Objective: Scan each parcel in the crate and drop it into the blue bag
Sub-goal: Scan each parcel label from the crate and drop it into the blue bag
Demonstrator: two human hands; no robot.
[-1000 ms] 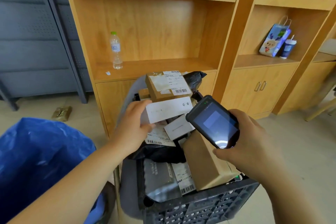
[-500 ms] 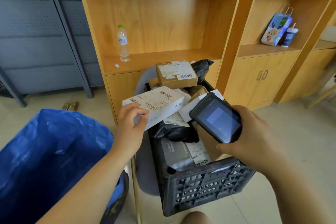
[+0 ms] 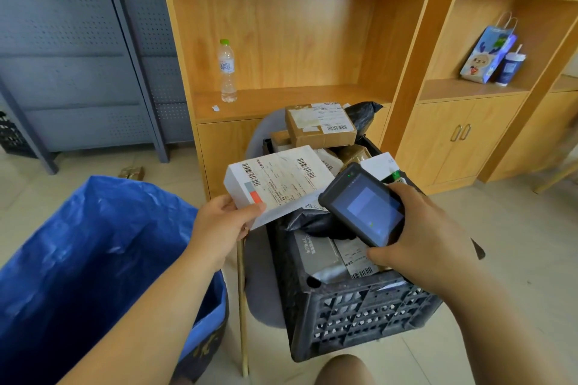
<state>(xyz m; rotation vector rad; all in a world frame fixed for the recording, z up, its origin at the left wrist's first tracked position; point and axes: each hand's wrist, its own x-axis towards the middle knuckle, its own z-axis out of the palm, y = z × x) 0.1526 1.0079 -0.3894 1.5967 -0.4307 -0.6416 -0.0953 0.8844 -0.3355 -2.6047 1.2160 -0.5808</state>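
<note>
Beside the open blue bag (image 3: 87, 247), the left hand (image 3: 223, 225) pinches a white labelled parcel (image 3: 275, 184) by its near corner, tilted above the black crate (image 3: 359, 319). The right hand (image 3: 419, 234) grips a handheld scanner (image 3: 364, 208), screen up, just beside the parcel. Its screen text is too blurred to read, and the hand hides the crate's parcels beneath.

**One head-worn view, forward and down**

The wide-angle camera looks from head height, tilted down. The left hand (image 3: 219, 225) and right hand (image 3: 428, 234) reach in from the bottom edge, close. The crate (image 3: 359, 316) fills the lower centre just below; the blue bag (image 3: 93, 244), lower left. Wooden shelves (image 3: 297, 40) stand near across the upper frame.
</note>
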